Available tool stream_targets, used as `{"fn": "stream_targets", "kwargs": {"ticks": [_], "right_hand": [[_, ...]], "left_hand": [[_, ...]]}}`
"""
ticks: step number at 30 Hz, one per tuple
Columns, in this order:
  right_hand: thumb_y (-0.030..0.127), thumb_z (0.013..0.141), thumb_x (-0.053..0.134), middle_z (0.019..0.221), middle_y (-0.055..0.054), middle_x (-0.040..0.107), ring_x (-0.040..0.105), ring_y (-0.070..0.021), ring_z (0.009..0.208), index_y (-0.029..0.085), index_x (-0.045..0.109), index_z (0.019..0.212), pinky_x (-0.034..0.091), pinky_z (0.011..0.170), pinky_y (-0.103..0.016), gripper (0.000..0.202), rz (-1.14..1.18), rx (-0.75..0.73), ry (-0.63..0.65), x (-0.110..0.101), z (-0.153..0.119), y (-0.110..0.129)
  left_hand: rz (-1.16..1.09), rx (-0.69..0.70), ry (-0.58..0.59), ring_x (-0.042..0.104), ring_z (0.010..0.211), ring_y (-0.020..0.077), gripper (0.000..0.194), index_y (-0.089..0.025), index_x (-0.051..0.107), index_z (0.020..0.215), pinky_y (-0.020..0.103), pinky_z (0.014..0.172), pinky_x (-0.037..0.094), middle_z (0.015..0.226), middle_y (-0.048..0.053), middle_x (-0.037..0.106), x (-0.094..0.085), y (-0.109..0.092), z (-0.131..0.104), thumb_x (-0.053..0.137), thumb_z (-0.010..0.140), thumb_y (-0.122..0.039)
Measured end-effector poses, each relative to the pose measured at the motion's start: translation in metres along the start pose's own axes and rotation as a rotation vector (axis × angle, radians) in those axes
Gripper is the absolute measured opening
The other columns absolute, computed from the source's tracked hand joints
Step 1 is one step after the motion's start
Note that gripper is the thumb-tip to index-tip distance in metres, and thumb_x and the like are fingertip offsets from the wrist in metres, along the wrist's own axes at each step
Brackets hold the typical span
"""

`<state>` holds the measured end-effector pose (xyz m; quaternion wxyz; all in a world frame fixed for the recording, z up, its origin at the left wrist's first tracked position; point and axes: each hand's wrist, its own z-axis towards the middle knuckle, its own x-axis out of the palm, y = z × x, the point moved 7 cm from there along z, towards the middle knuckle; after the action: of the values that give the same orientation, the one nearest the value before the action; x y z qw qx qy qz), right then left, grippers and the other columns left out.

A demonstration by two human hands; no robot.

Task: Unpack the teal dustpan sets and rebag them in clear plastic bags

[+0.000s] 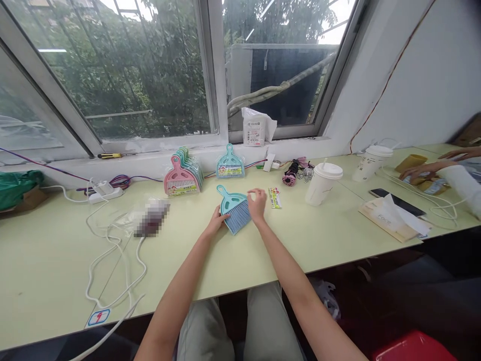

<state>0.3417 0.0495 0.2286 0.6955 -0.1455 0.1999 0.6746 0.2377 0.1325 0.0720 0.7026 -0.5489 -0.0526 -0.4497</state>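
Observation:
A turquoise mini dustpan (226, 201) with a blue-bristled brush (239, 217) nested in it is tilted on the table in front of me. My left hand (216, 220) grips its lower left edge, thumb on top. At the upper right corner of the brush is my right hand (257, 204), fingers curled and thumb and forefinger close together; anything between them is too small to make out. A green and white printed label card (275, 197) lies flat just right of that hand.
Behind stand a row of pink and turquoise dustpan sets (182, 178) and another turquoise set (230, 165). Lidded white cups (319, 185), a tissue pack (391, 220) and a phone (397, 201) are rightward. White cables (90, 276) trail left. Another person's hand (423, 171) works at far right.

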Motion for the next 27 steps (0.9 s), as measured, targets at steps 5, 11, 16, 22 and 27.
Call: {"fn": "stream_targets", "kwargs": {"ticks": [5,11,16,22,27], "right_hand": [[0.014,0.082,0.042,0.14,-0.021,0.042,0.032,-0.0315,0.132,0.014,0.055,0.122,0.024,0.102,-0.054,0.042,-0.304,0.19,0.102,-0.009,0.018,-0.066],[-0.006,0.07,0.033,0.103,-0.002,0.068,0.056,-0.0162,0.107,0.023,0.067,0.091,0.002,0.112,-0.054,0.049,-0.2,-0.195,0.467,0.035,-0.007,-0.028],[0.0,0.083,0.032,0.123,-0.012,0.06,0.052,-0.0177,0.117,0.015,0.062,0.113,0.016,0.113,-0.045,0.045,-0.169,-0.218,0.436,0.055,-0.023,-0.003],[0.019,0.091,0.043,0.13,-0.013,0.057,0.046,-0.0209,0.126,0.013,0.064,0.107,0.022,0.112,-0.042,0.027,-0.067,-0.213,0.588,0.066,-0.028,-0.001],[0.03,0.091,0.048,0.142,-0.014,0.045,0.037,-0.0249,0.134,0.015,0.054,0.126,0.007,0.113,-0.054,0.038,-0.154,-0.227,0.524,0.059,-0.029,-0.001]], "left_hand": [[-0.045,0.004,-0.227,0.063,0.078,0.0161,0.041,-0.021,0.048,0.114,0.029,0.066,0.053,0.102,0.008,0.062,-0.044,-0.009,0.009,0.065,0.078,-0.033],[-0.06,0.029,-0.42,0.062,0.076,0.0135,0.034,-0.027,0.044,0.118,0.024,0.058,0.051,0.105,0.006,0.061,-0.089,-0.013,0.012,0.052,0.086,-0.031],[-0.098,0.025,-0.481,0.063,0.073,0.0136,0.04,-0.03,0.039,0.12,0.028,0.063,0.053,0.097,0.004,0.061,-0.102,-0.013,0.011,0.054,0.083,-0.029],[-0.166,0.002,-0.475,0.06,0.066,0.0112,0.039,-0.029,0.04,0.116,0.027,0.062,0.052,0.095,0.003,0.06,-0.097,-0.013,0.01,0.057,0.081,-0.027],[-0.19,0.036,-0.486,0.058,0.064,0.0102,0.036,-0.026,0.041,0.106,0.024,0.06,0.051,0.095,0.003,0.059,-0.098,-0.01,0.011,0.061,0.077,-0.02]]}}
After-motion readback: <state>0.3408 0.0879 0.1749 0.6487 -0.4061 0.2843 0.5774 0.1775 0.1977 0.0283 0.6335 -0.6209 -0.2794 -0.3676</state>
